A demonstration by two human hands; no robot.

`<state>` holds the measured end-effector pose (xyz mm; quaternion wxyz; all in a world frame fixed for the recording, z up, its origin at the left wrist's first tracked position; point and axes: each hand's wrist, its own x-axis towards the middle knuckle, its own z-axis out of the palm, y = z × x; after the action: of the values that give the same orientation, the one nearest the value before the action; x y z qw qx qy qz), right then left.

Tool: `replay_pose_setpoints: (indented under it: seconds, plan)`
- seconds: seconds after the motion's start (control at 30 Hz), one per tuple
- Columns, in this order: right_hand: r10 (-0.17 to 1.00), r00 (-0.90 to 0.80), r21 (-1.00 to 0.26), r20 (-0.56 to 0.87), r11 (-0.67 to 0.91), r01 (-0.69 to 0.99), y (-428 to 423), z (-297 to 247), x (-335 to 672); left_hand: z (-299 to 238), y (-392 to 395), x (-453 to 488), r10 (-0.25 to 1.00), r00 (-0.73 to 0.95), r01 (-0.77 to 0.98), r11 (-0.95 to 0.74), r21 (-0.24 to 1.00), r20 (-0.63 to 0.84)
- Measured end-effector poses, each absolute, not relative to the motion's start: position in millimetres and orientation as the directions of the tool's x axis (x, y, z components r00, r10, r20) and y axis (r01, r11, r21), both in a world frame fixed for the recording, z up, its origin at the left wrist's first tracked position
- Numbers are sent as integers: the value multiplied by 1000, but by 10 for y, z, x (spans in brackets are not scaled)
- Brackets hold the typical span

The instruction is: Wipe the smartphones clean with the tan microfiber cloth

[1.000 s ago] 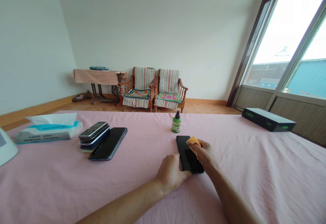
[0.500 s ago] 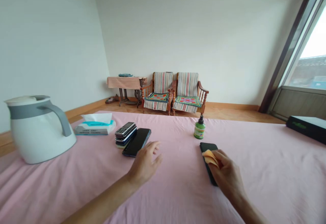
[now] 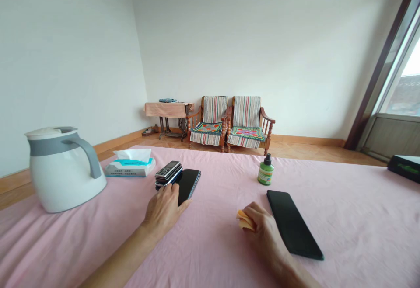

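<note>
My left hand [image 3: 163,208] reaches over the near end of a black smartphone [image 3: 189,182], its thumb along the right edge and its fingers at the left edge, gripping it. This phone lies flat beside a stack of mobile phones [image 3: 168,171], a keypad phone on top. Part of the stack is hidden behind my fingers. Pinched in my right hand [image 3: 263,231] is a small folded orange cloth [image 3: 246,221], held just above the table. A second black smartphone [image 3: 294,224] lies face up and slanted on the right of that hand, apart from the cloth.
On the pink tablecloth [image 3: 216,244] stand a white and grey jug [image 3: 62,172] at left, a tissue pack [image 3: 129,165], a green spray bottle [image 3: 265,172] and a black box [image 3: 405,168] at far right. Two wooden chairs [image 3: 246,124] are beyond.
My left hand has moved left and closed on the smartphone by the stack. My right hand has come off the other phone and moved left with the cloth. The view has shifted slightly.
</note>
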<state>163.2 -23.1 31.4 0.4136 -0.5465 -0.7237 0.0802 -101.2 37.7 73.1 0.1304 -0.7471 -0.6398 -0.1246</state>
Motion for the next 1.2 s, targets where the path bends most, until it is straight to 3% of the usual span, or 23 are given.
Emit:
replay_pose_setpoints:
  seconds: [0.33, 0.87, 1.2]
  plan:
    - [860, -55, -585, 508, 391, 710, -273, 301, 1680, 742, 400, -997, 947, 130, 991, -129, -24, 295]
    - [873, -53, -595, 485, 374, 711, -296, 323, 1713, 766, 195, -1090, 981, 114, 969, -144, 199, 155]
    - [855, -26, -608, 519, 390, 692, -280, 322, 1742, 695, 93, -664, 956, 261, 890, -291, 350, 132]
